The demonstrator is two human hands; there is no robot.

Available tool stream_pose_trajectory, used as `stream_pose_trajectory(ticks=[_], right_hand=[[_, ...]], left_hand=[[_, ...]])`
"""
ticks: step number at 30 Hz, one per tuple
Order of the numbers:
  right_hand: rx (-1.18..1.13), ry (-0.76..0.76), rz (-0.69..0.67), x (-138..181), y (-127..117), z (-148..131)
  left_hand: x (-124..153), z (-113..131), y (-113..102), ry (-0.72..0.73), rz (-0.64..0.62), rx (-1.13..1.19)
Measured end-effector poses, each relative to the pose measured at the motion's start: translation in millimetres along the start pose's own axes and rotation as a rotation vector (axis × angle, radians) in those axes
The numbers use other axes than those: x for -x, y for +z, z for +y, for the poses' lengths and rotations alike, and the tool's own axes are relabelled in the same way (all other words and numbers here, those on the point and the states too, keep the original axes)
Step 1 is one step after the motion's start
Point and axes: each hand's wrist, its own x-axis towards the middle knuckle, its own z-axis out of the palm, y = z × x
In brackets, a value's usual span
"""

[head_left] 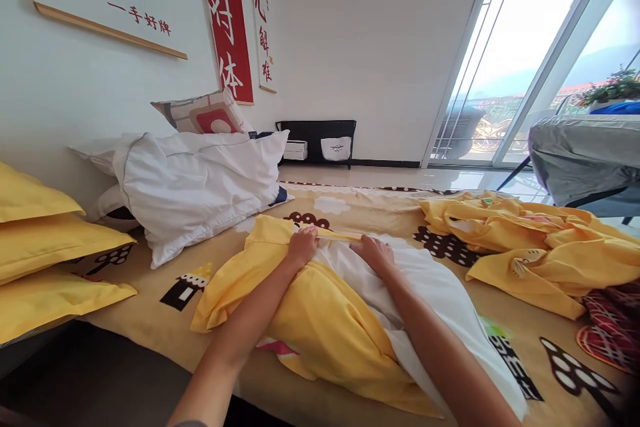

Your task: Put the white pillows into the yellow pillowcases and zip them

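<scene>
Head view: white pillow (453,293) partly hidden.

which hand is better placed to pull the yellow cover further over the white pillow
Probably the right hand: it is at the stretched edge of the yellow cover, beside the bare part of the white pillow. The left hand grips nearer the covered side.
</scene>
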Motion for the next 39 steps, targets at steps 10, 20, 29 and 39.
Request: stream_pose_trajectory(ticks=[10, 20, 29, 39], right_hand=[[0.111, 0.105, 0.304, 19.7, -47.9, 12.9], [0.138, 0.146, 0.353, 50.9, -50.2, 58.0], [-0.104, -0.150, 0.982, 57.1, -44.1, 54.7], [-0.032, -0.533, 0.353, 122.9, -38.5, 89.4]], left_hand=[[22.9, 5.9, -51.6, 0.077, 0.463, 0.185], [55.0, 7.2, -53.3, 0.396, 0.846, 0.521], [140.0, -18.0, -43.0, 0.725, 0.432, -0.071], [157.0, -7.9, -61.3, 0.857, 0.453, -0.102]])
